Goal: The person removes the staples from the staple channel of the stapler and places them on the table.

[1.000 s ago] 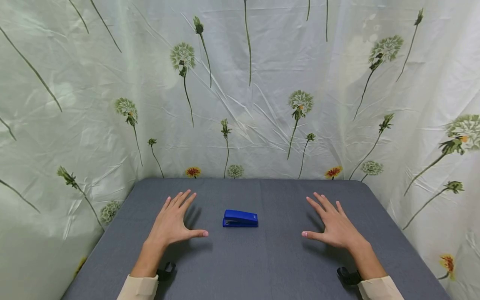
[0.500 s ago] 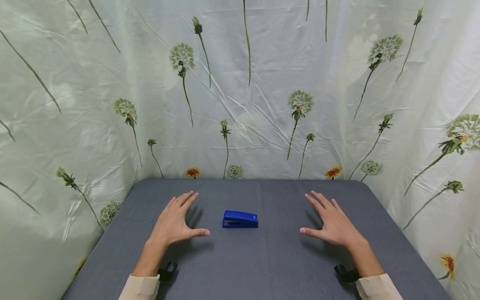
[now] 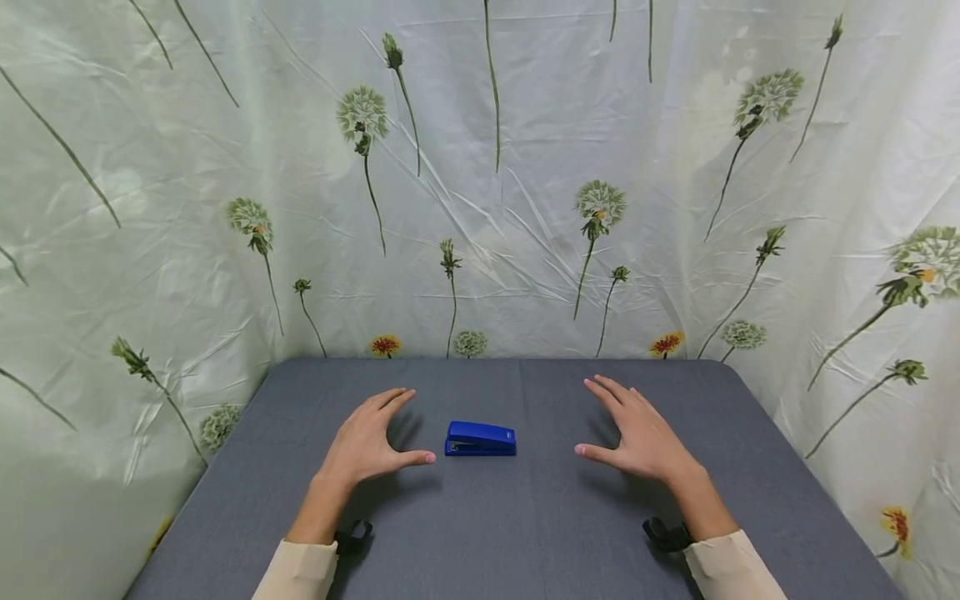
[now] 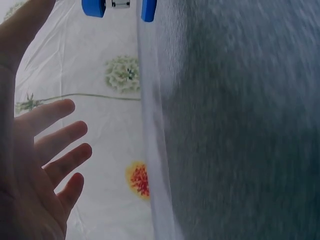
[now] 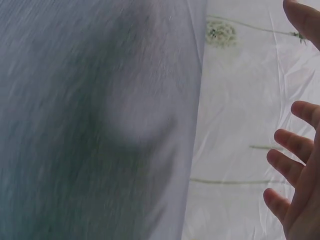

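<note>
A blue stapler (image 3: 481,439) lies on its base near the middle of the grey table, its hinged top slanting and a gap showing at the left end. To its left my left hand (image 3: 363,446) hovers with fingers and thumb spread apart, the thumb tip close to the stapler but not touching it. My right hand (image 3: 641,437) hangs farther off on the other side, thumb and fingers also spread, holding nothing. The left wrist view catches only one end of the stapler (image 4: 120,7) at its top edge, above the fingers.
The grey cloth-covered table (image 3: 517,533) reaches back to a pale curtain (image 3: 525,208) printed with dandelions and other flowers. Black straps (image 3: 667,535) circle both wrists, below beige sleeves (image 3: 731,567).
Both hands have moved inward toward the stapler, the left one rightward and the right one leftward. The stapler has stayed in place.
</note>
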{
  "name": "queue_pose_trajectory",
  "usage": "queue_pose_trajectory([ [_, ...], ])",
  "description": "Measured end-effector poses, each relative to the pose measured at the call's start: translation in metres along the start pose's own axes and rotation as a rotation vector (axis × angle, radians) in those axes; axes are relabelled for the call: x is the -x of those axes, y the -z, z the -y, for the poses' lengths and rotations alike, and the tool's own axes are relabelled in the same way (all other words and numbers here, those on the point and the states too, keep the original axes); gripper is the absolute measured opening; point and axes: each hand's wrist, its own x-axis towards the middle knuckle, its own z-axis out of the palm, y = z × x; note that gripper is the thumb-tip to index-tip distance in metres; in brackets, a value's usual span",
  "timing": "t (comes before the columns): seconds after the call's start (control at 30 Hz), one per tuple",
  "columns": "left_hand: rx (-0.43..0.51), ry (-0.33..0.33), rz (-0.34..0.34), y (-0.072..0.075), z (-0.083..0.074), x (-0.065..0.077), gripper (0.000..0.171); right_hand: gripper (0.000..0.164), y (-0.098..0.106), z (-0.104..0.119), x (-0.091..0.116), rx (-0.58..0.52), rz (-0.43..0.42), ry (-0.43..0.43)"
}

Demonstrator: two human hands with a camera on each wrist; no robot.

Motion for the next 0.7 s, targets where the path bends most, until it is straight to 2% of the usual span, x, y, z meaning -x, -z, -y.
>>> queue_pose_trajectory([
  [0.27, 0.037, -0.013, 0.027, -0.012, -0.012, -0.005, 0.108, 0.103, -0.012, 0.019, -0.016, -0.026, 0.014, 0.014],
  [0.43, 0.068, -0.017, 0.068, -0.019, -0.019, -0.009, 0.105, 0.101, -0.019, 0.032, -0.024, -0.060, 0.005, 0.028],
  [0.7, 0.095, -0.015, 0.114, -0.029, -0.025, -0.014, 0.102, 0.098, -0.034, 0.050, -0.033, -0.110, 0.006, 0.040],
])
